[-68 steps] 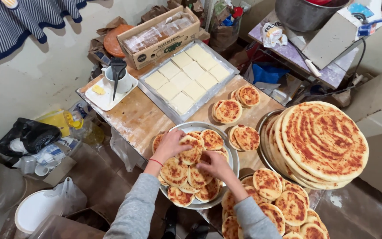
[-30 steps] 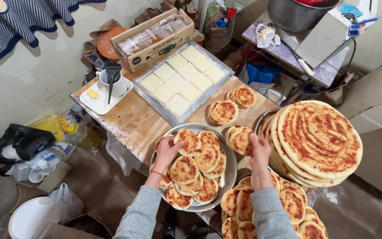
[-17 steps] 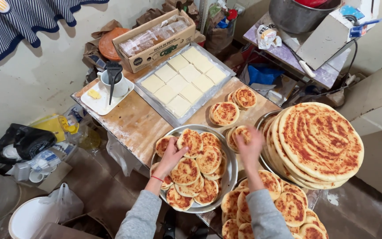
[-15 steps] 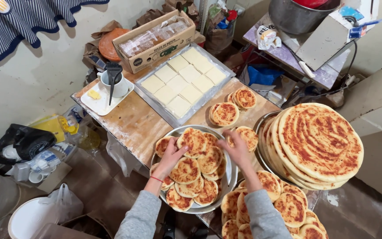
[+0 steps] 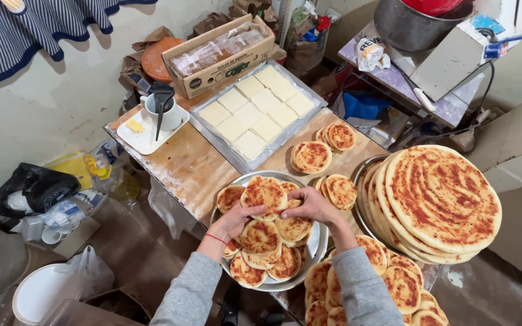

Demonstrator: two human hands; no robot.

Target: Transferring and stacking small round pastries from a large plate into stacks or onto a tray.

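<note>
A round metal plate (image 5: pixel 317 246) at the wooden table's near edge is heaped with small browned flatbreads. My left hand (image 5: pixel 235 221) and my right hand (image 5: pixel 311 206) meet over the heap, both gripping one small flatbread (image 5: pixel 263 194) on top. More small flatbreads (image 5: pixel 313 156) lie in short stacks on the table beyond the plate, and a pile of them (image 5: pixel 388 282) sits by my right elbow.
A tall stack of large flatbreads (image 5: pixel 439 199) stands on a tray at the right. A metal tray of pale dough squares (image 5: pixel 255 113), a cardboard box (image 5: pixel 219 55) and a white tray with a cup and brush (image 5: pixel 152 118) fill the table's far side. Bags and buckets crowd the floor at left.
My right hand reached to the stacks right of the plate, then came back over the heap. Both hands now hold one flatbread on top of the pile.
</note>
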